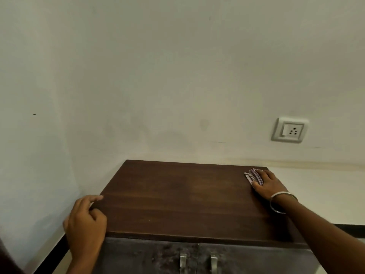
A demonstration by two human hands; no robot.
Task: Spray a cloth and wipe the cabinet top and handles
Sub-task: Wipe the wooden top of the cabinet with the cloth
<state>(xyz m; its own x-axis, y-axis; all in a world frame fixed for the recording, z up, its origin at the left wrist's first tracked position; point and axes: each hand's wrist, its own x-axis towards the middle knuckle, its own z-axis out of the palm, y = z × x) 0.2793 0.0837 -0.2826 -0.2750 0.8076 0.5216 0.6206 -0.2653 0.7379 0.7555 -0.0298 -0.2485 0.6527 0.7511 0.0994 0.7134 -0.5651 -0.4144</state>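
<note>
The dark brown wooden cabinet top (pixel 177 198) fills the lower middle of the head view. At its far right corner my right hand (pixel 269 183) presses flat on a folded checked cloth (pixel 253 176), whose end sticks out past my fingertips. A metal bangle sits on that wrist. My left hand (pixel 86 224) rests at the top's front left edge, fingers loosely curled, thumb on the edge, holding nothing. Two metal handles (pixel 183 263) (pixel 214 263) show on the doors below the front edge.
A pale wall stands directly behind and to the left of the cabinet. A white switch and socket plate (pixel 289 129) is on the wall above the right corner. A pale floor with a dark skirting strip (pixel 351 230) lies to the right. No spray bottle is in view.
</note>
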